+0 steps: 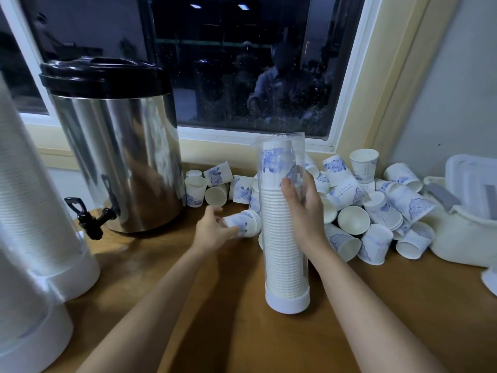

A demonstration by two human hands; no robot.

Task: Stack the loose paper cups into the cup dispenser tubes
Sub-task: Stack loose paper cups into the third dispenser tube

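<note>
A clear cup dispenser tube with a white base stands upright on the wooden counter, nearly full of nested white paper cups with blue flowers. My right hand grips the tube around its middle from the right side. My left hand holds a short nested stack of paper cups lying sideways, just left of the tube. A heap of loose paper cups lies behind and right of the tube. More loose cups sit by the window sill.
A steel drinks urn with a black lid and tap stands at the back left. Two larger filled dispenser tubes rise at the left edge. A white container sits at the right. The wooden counter stretches toward me.
</note>
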